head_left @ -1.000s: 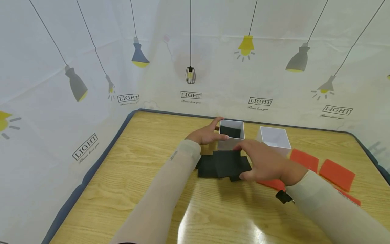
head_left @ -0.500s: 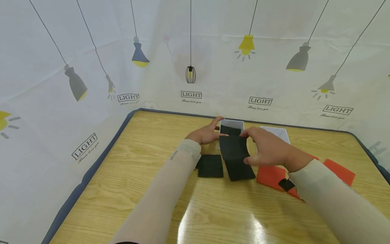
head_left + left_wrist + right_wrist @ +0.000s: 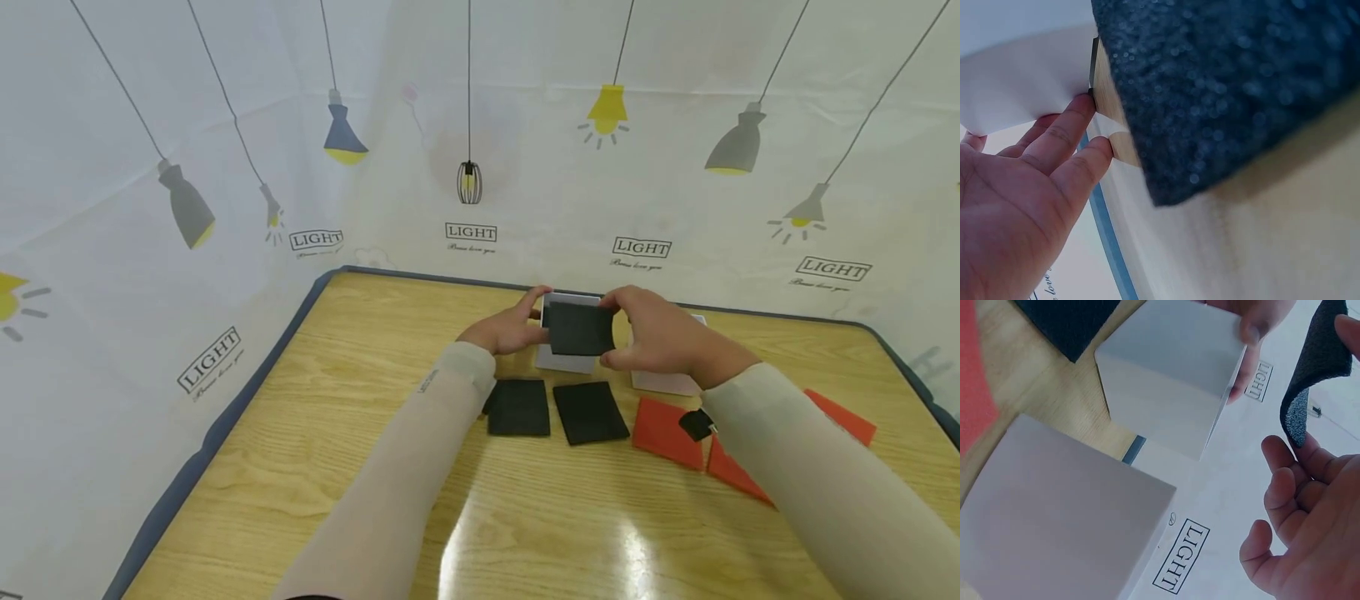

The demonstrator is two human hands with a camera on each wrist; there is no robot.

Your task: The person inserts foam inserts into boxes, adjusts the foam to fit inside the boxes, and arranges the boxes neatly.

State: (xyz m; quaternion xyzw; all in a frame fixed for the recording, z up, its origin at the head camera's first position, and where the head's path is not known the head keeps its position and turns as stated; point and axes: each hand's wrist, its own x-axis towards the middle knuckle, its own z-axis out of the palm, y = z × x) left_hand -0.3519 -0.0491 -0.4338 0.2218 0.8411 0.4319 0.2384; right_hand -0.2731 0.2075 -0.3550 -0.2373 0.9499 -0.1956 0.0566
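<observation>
With thumb at the near side and fingers round the far side, my left hand [image 3: 506, 331] grips a white open-topped square box [image 3: 566, 362]. My right hand [image 3: 660, 333] pinches a black square felt-like pad [image 3: 581, 329] along its right side. In the head view this pad overlaps the box's opening and hides what is inside. The right wrist view shows the pad [image 3: 1310, 359] bent into a curve, raised above the box [image 3: 1166, 375]. Its dark fibrous surface [image 3: 1222, 81] fills much of the left wrist view, near the left fingers.
Black pads [image 3: 519, 408] [image 3: 590, 412] lie on the wooden table [image 3: 360, 333] before the box. A second white box [image 3: 663, 382] stands to the right, partly behind my right hand. Several red pads [image 3: 667, 432] lie at the right, partly under the sleeve. A printed cloth backs the table.
My right hand has lifted the black pad from the pads on the table, up and away to the box's opening. The left hand has stayed at the box.
</observation>
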